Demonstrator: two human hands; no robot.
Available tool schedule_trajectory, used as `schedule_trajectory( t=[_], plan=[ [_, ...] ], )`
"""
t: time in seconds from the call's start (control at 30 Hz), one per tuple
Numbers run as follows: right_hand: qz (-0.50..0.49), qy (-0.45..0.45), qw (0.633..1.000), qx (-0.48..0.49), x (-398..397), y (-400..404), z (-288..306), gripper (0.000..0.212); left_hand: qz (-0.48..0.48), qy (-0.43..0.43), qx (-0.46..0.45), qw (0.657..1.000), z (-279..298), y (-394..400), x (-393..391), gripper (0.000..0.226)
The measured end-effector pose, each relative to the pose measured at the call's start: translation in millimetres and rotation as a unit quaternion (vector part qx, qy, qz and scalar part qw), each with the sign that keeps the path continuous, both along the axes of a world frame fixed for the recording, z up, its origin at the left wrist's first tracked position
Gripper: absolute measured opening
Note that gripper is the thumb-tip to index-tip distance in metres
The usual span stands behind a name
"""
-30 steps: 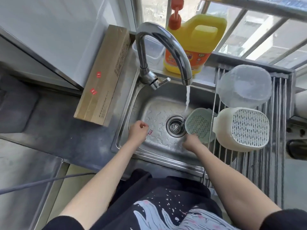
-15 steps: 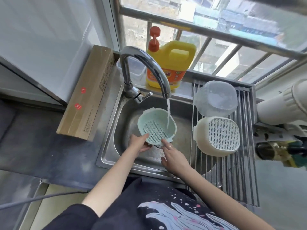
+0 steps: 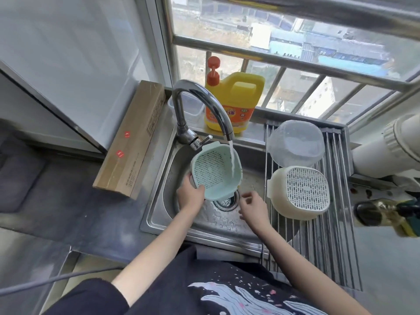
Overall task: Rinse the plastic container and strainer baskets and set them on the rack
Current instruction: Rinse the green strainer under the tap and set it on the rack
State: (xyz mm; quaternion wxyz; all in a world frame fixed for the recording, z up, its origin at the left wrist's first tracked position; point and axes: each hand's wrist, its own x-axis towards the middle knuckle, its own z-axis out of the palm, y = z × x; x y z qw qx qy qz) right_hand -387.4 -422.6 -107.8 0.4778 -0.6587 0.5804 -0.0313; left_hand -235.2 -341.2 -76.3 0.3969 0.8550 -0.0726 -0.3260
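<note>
My left hand [image 3: 189,193] grips the lower left rim of a pale green strainer basket [image 3: 214,171], tilted toward me under the running tap [image 3: 200,110]; the water stream falls into its right side. To the right, my right hand [image 3: 252,206] hovers over the sink [image 3: 159,214] near the drain, fingers loosely spread, holding nothing. On the roll-up rack [image 3: 336,235] lie a clear plastic container [image 3: 295,143], upside down, and a cream strainer basket [image 3: 300,192], also upside down.
A yellow detergent jug [image 3: 234,105] with a red pump stands behind the tap. A long cardboard box [image 3: 134,137] lies left of the sink. A small clear tub [image 3: 193,108] sits behind the faucet. A white pipe [image 3: 386,151] juts in at right.
The green basket has tilted up more steeply under the stream. My right hand has let go of it and moved right over the drain; only my left hand holds it now.
</note>
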Motion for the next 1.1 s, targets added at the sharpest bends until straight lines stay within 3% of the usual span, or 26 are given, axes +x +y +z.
schedule_trajectory(
  t=[0.1, 0.17, 0.4, 0.73, 0.83, 0.97, 1.1],
  plan=[
    [-0.068, -0.066, 0.962, 0.256, 15, -1, 12, 0.029, 0.023, -0.014, -0.013, 1.0, 10, 2, -2, 0.052],
    [-0.066, -0.107, 0.941, 0.315, 26, 3, 18, 0.034, 0.037, -0.012, -0.023, 0.999, 12, 4, -2, 0.054],
    [-0.105, -0.174, 0.91, 0.36, 42, 8, 21, 0.032, 0.033, -0.041, -0.029, 0.998, 21, 8, -7, 0.047],
    [-0.139, -0.157, 0.929, 0.305, 22, 9, 23, 0.026, -0.064, -0.072, 0.023, 0.995, 30, 11, -14, 0.046],
    [-0.138, -0.151, 0.939, 0.276, 15, 10, 24, 0.024, -0.068, -0.014, 0.026, 0.997, 28, 15, -12, 0.054],
    [-0.139, -0.154, 0.943, 0.262, 10, 7, 28, 0.024, -0.038, 0.135, 0.024, 0.99, 24, 20, -8, 0.061],
    [-0.109, -0.113, 0.964, 0.215, 10, -5, 36, 0.021, -0.025, 0.303, 0.011, 0.953, 23, 26, -13, 0.043]
  ],
)
